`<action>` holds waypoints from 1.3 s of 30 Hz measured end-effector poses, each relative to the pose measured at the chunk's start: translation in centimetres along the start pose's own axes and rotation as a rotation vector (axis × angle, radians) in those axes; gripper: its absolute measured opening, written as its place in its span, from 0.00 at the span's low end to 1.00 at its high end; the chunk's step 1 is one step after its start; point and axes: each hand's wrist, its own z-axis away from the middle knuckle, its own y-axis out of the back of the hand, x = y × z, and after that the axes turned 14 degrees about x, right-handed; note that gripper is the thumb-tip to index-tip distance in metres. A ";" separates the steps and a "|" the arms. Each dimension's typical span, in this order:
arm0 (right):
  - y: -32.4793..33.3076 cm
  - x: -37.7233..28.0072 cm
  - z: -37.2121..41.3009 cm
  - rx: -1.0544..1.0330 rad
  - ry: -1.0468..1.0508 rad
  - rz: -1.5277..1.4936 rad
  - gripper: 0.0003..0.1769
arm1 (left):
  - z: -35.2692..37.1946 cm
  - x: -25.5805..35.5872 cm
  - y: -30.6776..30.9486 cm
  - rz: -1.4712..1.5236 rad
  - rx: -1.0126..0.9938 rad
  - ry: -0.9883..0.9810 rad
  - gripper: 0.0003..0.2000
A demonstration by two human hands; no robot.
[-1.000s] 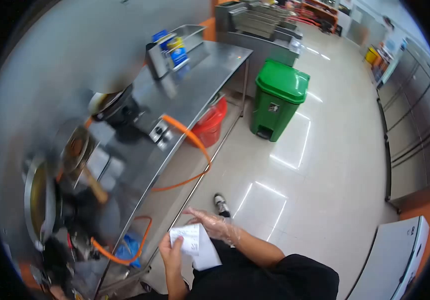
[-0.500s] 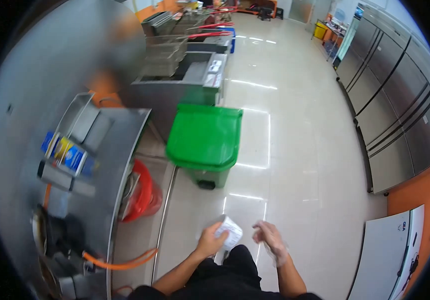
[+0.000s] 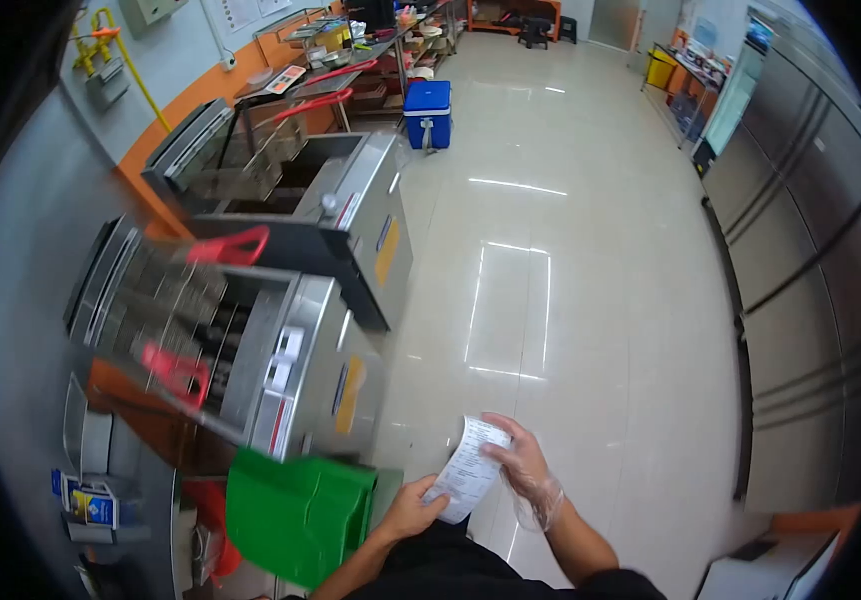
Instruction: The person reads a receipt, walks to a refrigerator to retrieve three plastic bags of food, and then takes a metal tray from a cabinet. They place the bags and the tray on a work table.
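- Packet [image 3: 93, 508], blue and yellow, at the far left on the steel counter [image 3: 141, 485].
- Yellow pipe [image 3: 141, 85], running down the wall above the fryers.
- Red bucket [image 3: 216, 535], partly hidden between the counter and the green bin.
- Green bin [image 3: 301, 510], lid down, just in front of the near fryer [image 3: 346, 390]; red basket handles show above that fryer.
- Far fryer [image 3: 381, 245], behind the near one.
- Left hand [image 3: 413, 510], bare, gripping the slip's lower left edge, thumb in front.
- Blue cooler [image 3: 428, 115], on the floor beyond the fryers.
- Slip [image 3: 471, 465], white and printed, between the hands, above the floor, tilted with its top toward the right hand.
- Right hand [image 3: 521, 460], in a clear glove, fingers bent against the slip's upper right edge; whether they pinch it, I cannot tell.
- Yellow bin [image 3: 662, 68], far back, beside a table.
- White freezer [image 3: 766, 570], partly in view at the lower right.
- Steel fridges [image 3: 801, 220], along the right side.
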 end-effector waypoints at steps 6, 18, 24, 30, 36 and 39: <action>7.8 -14.5 -36.3 0.145 0.221 0.212 0.23 | -40.3 7.6 -5.0 0.110 -0.076 0.162 0.16; 20.1 -53.5 -107.9 0.076 0.642 0.569 0.20 | -120.2 37.8 -12.4 0.123 -0.538 0.093 0.27; 12.3 -69.7 -151.9 -0.617 0.555 0.498 0.21 | -157.7 48.8 -4.3 0.507 0.187 -0.092 0.21; 16.6 -87.0 -192.3 -0.205 0.490 0.400 0.19 | -211.3 65.2 -5.4 0.431 0.262 -0.186 0.08; 14.2 -102.7 -231.3 -0.143 0.730 0.492 0.24 | -249.4 76.6 -2.3 0.546 0.366 -0.257 0.09; 7.8 -110.6 -248.4 -0.415 0.842 0.499 0.28 | -263.9 82.7 5.0 0.558 0.603 -0.440 0.13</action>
